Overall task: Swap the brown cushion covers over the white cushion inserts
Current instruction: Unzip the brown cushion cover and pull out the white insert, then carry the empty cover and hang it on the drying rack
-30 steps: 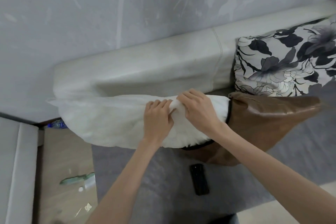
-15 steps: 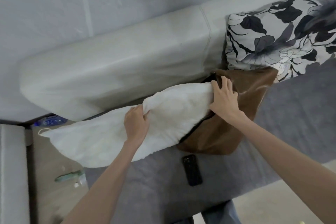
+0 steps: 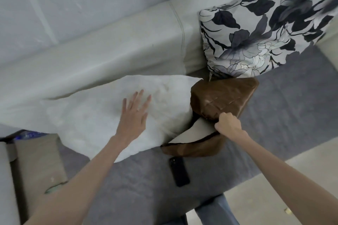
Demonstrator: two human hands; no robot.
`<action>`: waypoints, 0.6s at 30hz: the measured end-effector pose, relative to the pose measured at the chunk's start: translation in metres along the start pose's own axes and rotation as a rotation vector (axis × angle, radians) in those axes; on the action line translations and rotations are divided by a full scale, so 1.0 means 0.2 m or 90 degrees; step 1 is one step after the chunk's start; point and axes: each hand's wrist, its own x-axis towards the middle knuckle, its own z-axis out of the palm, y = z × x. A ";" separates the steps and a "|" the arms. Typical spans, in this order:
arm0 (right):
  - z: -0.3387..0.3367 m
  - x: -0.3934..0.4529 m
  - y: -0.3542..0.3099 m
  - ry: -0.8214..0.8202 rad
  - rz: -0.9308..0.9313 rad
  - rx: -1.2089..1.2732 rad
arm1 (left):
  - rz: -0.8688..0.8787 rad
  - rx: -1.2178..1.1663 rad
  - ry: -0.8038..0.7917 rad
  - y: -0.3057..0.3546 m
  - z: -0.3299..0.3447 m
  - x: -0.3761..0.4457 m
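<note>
Head view: 1 plump white fabric cushion insert lies on the grey sofa seat against the pale leather sofa backrest. 1 brown quilted leather-look cushion cover sits just to its right, mouth gaping toward the insert, pale lining showing inside, nothing else visible in it, and the insert looks to be fully out of it. The left hand lies flat on the insert, fingers spread, grip released. The right hand has its grip clenched on the cover's upper edge at the opening. Also 1 black-and-white floral cushion leaning on the backrest behind the cover, and 1 black phone lying on the seat near the front edge. No readable writing anywhere.
</note>
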 end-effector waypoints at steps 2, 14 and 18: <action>-0.11 -0.02 -0.04 0.040 -0.034 0.037 | 0.197 0.039 -0.085 0.18 0.08 -0.04; -0.59 -0.34 0.00 0.186 -0.201 0.150 | -0.203 -0.109 -0.442 0.30 0.17 0.30; -0.67 -0.32 0.04 0.119 -0.133 0.182 | -0.204 -0.246 -0.505 0.51 0.17 0.19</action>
